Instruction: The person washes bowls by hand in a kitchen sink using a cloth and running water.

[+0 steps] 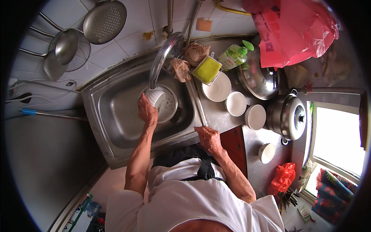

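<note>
Below the curved chrome faucet (163, 56), my left hand (148, 111) grips a small white ribbed dish (154, 96) by its near side. Just beneath it, a white bowl (169, 108) holding bubbly liquid stands in the stainless steel sink (116, 113). My fingers and the faucet's end hide part of the dish. My right hand (209, 139) is at the sink's front right edge, its fingers bent and close together. Nothing shows in that hand, and whether it presses on the edge is unclear.
On the right counter are several white bowls (216, 88), a yellow-green sponge (207, 69) in a wire holder, a soap pump bottle (234, 56), a metal lid (256, 78) and a lidded steel pot (287, 116). A pink plastic bag (292, 34) hangs above. Skimmers (105, 21) hang at left.
</note>
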`<state>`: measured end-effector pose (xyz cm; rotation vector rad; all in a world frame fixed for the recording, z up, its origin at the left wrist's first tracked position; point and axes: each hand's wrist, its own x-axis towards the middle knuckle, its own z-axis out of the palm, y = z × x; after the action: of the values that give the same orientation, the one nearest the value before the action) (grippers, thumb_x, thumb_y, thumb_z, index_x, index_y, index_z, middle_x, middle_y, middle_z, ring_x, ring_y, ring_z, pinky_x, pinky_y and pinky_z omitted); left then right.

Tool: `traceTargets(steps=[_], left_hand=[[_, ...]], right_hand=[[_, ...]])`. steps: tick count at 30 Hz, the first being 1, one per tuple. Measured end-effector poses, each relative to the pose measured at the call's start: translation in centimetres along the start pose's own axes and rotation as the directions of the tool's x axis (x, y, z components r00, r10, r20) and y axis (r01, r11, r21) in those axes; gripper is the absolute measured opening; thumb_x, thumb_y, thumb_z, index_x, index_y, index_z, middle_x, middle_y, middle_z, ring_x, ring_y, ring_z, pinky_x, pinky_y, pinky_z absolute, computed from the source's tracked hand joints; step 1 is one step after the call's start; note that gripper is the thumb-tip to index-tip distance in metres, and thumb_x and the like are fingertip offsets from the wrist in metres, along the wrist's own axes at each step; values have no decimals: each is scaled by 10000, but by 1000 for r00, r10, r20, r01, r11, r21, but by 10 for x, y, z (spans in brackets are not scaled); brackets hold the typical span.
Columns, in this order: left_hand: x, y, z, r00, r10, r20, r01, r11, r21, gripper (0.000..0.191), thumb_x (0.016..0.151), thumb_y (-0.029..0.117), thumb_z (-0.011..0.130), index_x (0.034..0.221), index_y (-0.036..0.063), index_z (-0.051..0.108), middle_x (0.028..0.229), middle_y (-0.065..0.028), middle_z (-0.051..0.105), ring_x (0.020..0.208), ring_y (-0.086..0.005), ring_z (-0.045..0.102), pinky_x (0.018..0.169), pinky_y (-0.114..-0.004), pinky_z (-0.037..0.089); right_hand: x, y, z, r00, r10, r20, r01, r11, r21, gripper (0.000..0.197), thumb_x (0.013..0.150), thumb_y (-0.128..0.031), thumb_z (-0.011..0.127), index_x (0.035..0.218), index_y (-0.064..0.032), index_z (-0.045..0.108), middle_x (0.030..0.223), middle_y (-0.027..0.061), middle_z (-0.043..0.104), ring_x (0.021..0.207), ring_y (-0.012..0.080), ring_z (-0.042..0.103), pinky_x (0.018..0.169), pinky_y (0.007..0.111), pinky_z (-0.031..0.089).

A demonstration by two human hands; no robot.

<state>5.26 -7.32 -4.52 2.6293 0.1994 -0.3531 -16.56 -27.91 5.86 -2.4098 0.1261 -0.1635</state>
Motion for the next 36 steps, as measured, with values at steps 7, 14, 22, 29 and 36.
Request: traceTargets(steps=[7, 14, 22, 29, 36], left_hand=[[48, -125, 91, 999, -22, 43, 39, 895, -444, 699, 808, 58, 611, 1478, 92, 416, 1329, -216, 587, 1228, -388, 603, 958, -497, 569], [-2, -62, 10, 728, -55, 684, 675, 234, -700, 530, 885, 80, 518, 1412, 43, 478, 1197, -181, 657, 908, -344, 733, 649, -449, 676], [-40, -45, -39, 840, -93, 535, 542, 158, -825, 524, 848, 104, 566, 1370, 70, 543, 1243, -147, 639, 939, -280, 712, 649, -384, 625], [-48, -87, -29, 787, -70, 613, 610, -66, -790, 645, 786, 159, 594, 1419, 105, 480, 1256, -147, 605, 1059, -354, 669, 755, -515, 639], [-38, -105, 0, 875, -196, 442, 432, -94, -897, 664, 782, 130, 572, 1437, 109, 465, 1260, -141, 601, 1120, -356, 636, 781, -534, 631]], right_hand=[[41, -28, 41, 997, -11, 77, 1, 992, 123, 222, 902, -50, 659, 1116, -89, 704, 914, 99, 701, 816, 311, 704, 684, 420, 577], [106, 3, 126, 912, -292, 287, 313, 949, -29, 425, 865, -226, 727, 1265, -113, 637, 1217, 99, 685, 1274, 286, 589, 1155, 456, 387], [114, -18, 173, 812, -259, 523, 434, 867, -245, 186, 843, -281, 669, 967, -146, 700, 873, 111, 728, 916, 317, 727, 773, 551, 562], [111, -3, 166, 724, -687, 56, 669, 720, 186, 264, 846, -223, 654, 1080, -102, 671, 850, 130, 723, 841, 313, 729, 727, 470, 587], [103, -85, 159, 864, -237, 445, 290, 956, -53, 406, 803, -195, 637, 1193, -80, 649, 896, 136, 734, 732, 338, 722, 657, 490, 577]])
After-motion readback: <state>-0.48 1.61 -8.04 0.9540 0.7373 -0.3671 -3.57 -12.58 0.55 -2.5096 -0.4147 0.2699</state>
